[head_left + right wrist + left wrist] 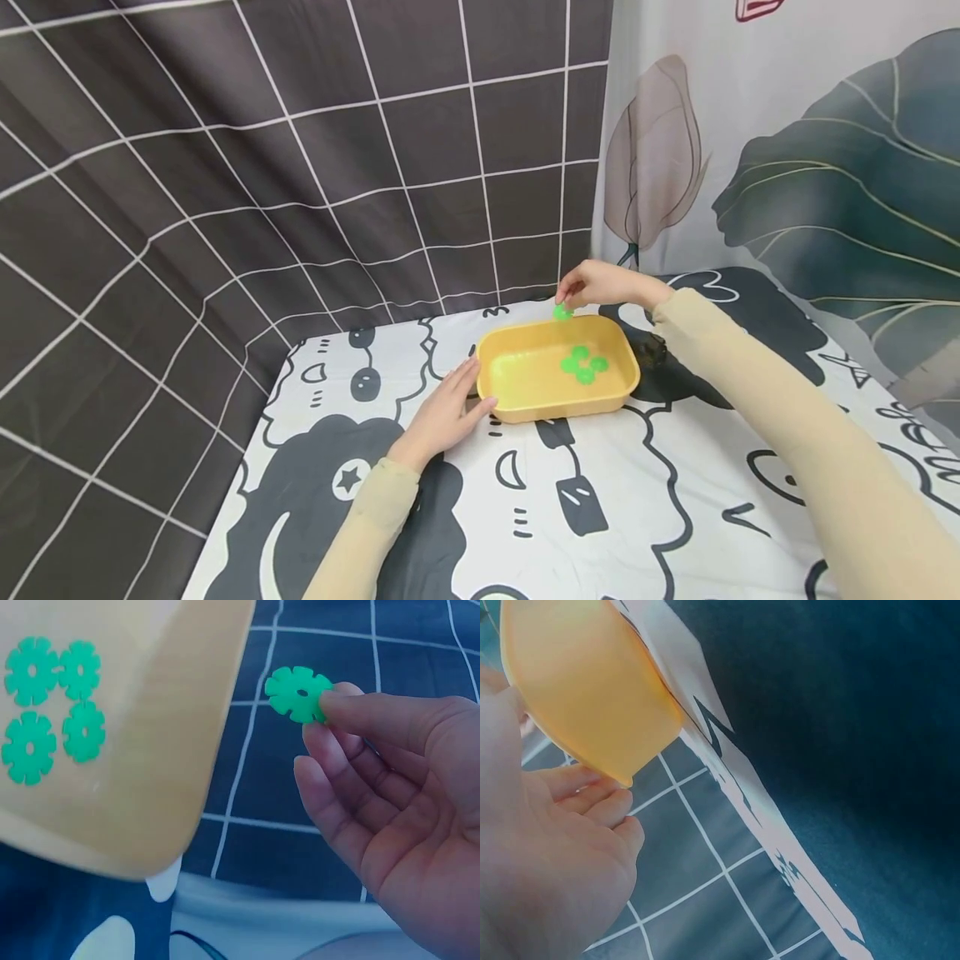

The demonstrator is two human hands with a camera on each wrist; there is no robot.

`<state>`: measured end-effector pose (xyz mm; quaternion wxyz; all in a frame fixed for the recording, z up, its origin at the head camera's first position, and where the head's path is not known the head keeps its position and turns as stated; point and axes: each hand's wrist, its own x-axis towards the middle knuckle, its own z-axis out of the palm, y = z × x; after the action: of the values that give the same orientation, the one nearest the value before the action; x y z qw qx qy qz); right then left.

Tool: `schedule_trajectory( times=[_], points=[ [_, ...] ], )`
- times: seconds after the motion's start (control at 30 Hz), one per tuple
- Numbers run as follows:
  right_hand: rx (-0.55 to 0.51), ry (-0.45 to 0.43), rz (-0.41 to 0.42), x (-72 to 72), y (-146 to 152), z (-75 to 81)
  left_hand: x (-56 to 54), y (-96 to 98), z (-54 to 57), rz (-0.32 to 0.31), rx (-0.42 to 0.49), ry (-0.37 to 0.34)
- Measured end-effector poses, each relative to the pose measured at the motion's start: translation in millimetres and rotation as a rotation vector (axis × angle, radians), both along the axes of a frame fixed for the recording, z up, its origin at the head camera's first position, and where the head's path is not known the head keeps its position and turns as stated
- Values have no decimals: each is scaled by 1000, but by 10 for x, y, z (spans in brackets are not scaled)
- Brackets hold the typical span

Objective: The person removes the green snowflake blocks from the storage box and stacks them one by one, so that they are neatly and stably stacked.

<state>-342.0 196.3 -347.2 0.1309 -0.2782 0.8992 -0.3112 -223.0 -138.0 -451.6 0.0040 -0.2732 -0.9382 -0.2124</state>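
A yellow plastic tray (558,408) stands on the patterned cloth. My left hand (447,414) rests against its left end, thumb by the near corner and fingers at the left side; in the left wrist view the fingertips touch the tray's rim (570,754). Above the tray's far edge, my right hand (600,283) pinches one green notched plastic disc (298,694) between thumb and fingers. That disc has a small hole in its middle. Several similar green discs (30,671) lie flat inside the tray, toward its right side.
A black-and-white cartoon cloth (480,500) covers the table. A dark curtain with white grid lines (420,150) hangs behind and to the left, and a leaf-patterned curtain (840,183) hangs at the right. A small dark object (651,350) is just right of the tray.
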Motion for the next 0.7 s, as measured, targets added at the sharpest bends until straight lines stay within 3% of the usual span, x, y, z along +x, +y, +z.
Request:
schedule_trajectory(
  times=[0.43, 0.7],
  points=[
    [-61, 6, -201, 41, 512, 41, 19, 1, -52, 15, 16, -15],
    [-72, 3, -300, 103, 840, 72, 2, -3, -20, 13, 11, -6]
  ],
)
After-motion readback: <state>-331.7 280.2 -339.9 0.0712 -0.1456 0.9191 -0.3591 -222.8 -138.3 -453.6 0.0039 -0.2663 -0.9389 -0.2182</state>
